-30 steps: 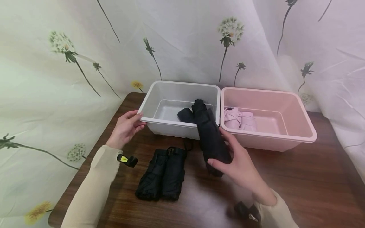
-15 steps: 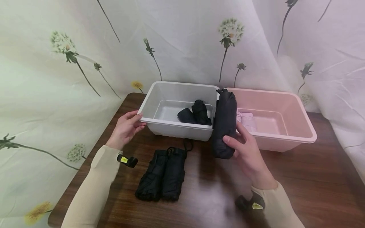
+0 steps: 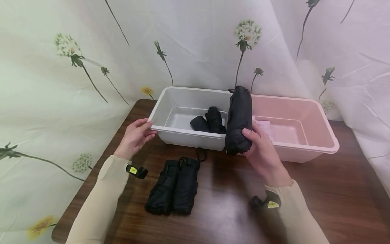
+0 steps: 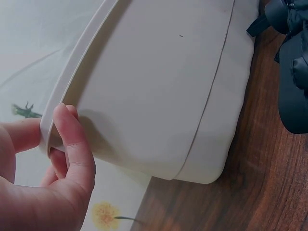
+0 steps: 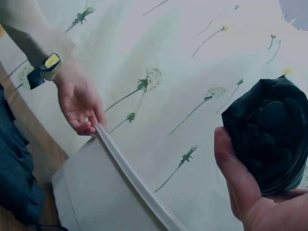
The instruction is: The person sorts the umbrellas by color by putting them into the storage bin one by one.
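Note:
My right hand [image 3: 263, 154] grips a black folded umbrella [image 3: 239, 118] between thumb and fingers. It is raised over the seam between the two bins, overlapping both in the head view. The right wrist view shows its bunched end [image 5: 272, 130] close up. With thumb and fingertips, my left hand [image 3: 135, 137] pinches the front left corner of the white bin [image 3: 192, 137] at its rim. Inside that bin lie black folded umbrellas [image 3: 214, 120], partly behind the front wall. Two more black folded umbrellas [image 3: 185, 186] lie side by side on the table in front.
Right of the white bin stands a pink bin [image 3: 304, 147] with a light pink folded bundle [image 3: 265, 128] inside, partly hidden by my right hand. Both bins sit at the back of the brown wooden table [image 3: 335, 196], close to a flower-print curtain [image 3: 195, 44].
My right hand has lifted the umbrella up and to the right, away from the white bin's front edge, turning it more upright. The left hand stays on the rim.

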Action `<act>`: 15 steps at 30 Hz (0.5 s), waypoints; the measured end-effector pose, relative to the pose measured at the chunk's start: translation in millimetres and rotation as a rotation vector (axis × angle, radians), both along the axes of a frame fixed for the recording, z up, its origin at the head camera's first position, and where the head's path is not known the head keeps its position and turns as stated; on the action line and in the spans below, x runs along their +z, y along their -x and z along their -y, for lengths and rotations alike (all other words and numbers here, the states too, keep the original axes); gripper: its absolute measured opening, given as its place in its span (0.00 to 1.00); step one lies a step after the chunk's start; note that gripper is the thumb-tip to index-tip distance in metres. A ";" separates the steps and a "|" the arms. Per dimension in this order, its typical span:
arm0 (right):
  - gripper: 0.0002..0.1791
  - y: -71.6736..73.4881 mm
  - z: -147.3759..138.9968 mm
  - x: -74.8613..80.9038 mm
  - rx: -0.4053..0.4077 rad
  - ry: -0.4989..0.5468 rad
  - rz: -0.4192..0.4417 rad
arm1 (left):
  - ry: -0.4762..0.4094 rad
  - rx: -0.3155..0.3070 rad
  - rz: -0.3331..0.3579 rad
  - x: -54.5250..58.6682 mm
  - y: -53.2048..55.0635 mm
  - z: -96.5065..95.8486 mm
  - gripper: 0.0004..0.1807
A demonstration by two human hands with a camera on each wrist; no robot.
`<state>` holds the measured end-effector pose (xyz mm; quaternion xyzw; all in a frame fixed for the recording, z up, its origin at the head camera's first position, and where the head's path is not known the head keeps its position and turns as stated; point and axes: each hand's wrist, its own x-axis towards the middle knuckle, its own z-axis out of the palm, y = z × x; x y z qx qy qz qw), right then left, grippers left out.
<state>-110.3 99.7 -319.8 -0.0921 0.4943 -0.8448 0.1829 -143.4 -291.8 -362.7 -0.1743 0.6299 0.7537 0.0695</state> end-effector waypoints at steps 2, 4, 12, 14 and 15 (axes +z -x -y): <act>0.21 5.1 1.2 2.4 0.004 -0.001 -0.008 | -0.001 0.003 0.003 0.6 -0.5 -0.2 0.33; 0.22 10.1 2.7 4.9 0.000 -0.007 -0.014 | -0.005 0.004 0.003 1.1 -0.8 -0.5 0.33; 0.26 27.5 12.1 10.4 0.014 -0.050 -0.072 | -0.013 0.015 0.003 1.0 -0.5 -1.2 0.32; 0.26 30.8 14.6 10.3 0.027 -0.042 -0.075 | -0.013 0.019 0.002 0.7 -0.3 -1.6 0.31; 0.27 32.1 16.0 10.3 0.035 -0.031 -0.080 | -0.011 0.019 0.002 0.6 -0.2 -1.8 0.30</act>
